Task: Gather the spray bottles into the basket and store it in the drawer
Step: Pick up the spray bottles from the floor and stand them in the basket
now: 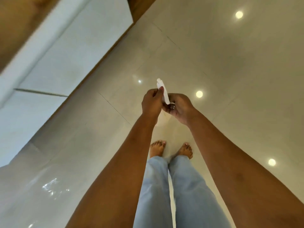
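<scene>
Both hands (166, 104) gripping white spray bottle (163, 91), glossy floor (230, 63), white drawers (69, 51) left

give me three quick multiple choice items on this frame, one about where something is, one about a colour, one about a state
1. Where is the small white bottle?
A. lying on the floor
B. held between both hands, in front of the body
C. inside a basket

2. What colour are the trousers?
A. light blue
B. black
C. red

3. How does the left hand stand?
A. flat and open, holding nothing
B. out of view
C. closed on the bottle, with fingertips pinching near its upper part

Answers:
1 B, the left hand and the right hand meet around it above the glossy tile floor.
2 A, pale denim shows on both legs above the bare feet.
3 C, the thumb and fingers press against the bottle's side.
</scene>
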